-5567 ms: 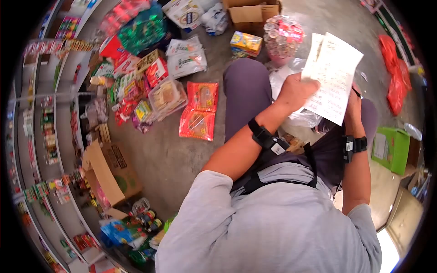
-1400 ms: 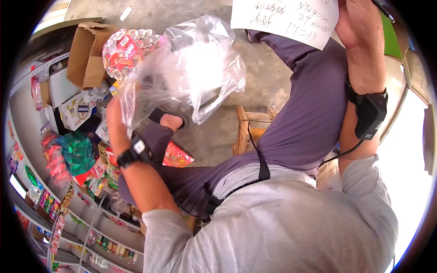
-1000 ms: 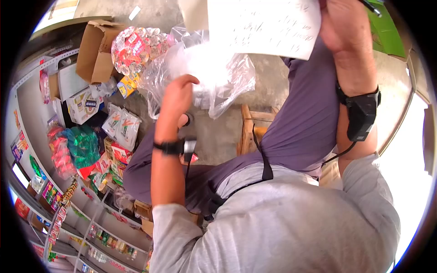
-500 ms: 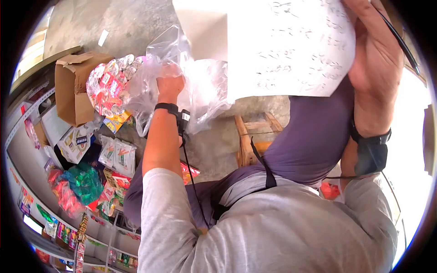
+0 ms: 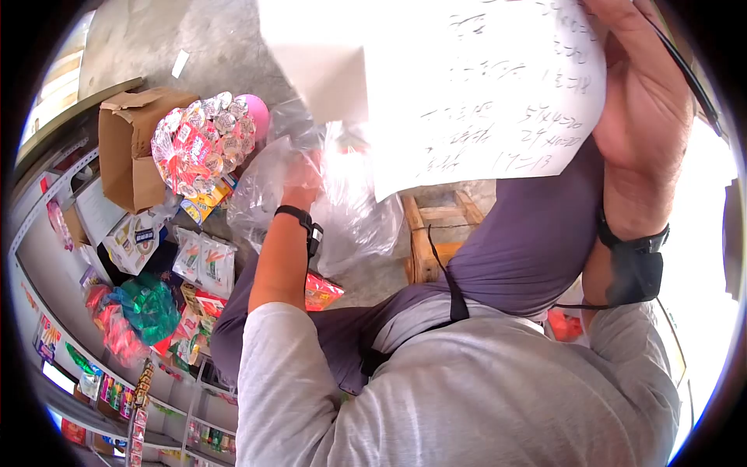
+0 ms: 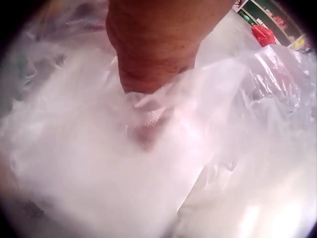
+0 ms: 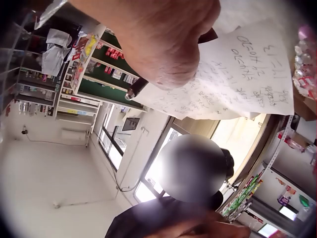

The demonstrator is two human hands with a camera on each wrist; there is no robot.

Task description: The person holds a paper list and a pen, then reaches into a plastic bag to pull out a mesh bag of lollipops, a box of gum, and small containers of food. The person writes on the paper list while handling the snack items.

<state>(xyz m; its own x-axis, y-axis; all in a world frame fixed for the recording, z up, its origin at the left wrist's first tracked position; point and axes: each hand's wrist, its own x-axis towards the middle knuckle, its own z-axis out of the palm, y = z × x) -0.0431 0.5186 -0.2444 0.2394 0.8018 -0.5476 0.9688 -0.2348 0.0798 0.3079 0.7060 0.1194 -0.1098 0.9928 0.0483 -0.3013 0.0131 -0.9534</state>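
Note:
My right hand (image 5: 646, 117) holds up a sheet of paper (image 5: 482, 109) with handwritten lines and sums, a second page folded behind it. A dark pen (image 5: 689, 70) sticks out from the same hand; its tip end (image 7: 134, 90) shows in the right wrist view. Lower left of the paper, my left hand (image 5: 303, 175) reaches into a clear plastic bag (image 5: 354, 214). The film covers its fingers, so I cannot tell whether they grip anything. In the left wrist view the left hand (image 6: 153, 44) goes down into the cloudy bag (image 6: 262, 84).
Beside the bag lies a bundle of silvery round-topped packets (image 5: 198, 148), with an open cardboard box (image 5: 128, 156) behind it. A wooden stool (image 5: 436, 233) stands before my knee. Snack packs (image 5: 202, 261) and a green bag (image 5: 148, 307) lie left, along shelves (image 5: 179, 412).
At first my left hand held the paper too; it let go, moved left and went into the plastic bag. The right hand keeps the paper, now nearer the head. The bag's film has shifted.

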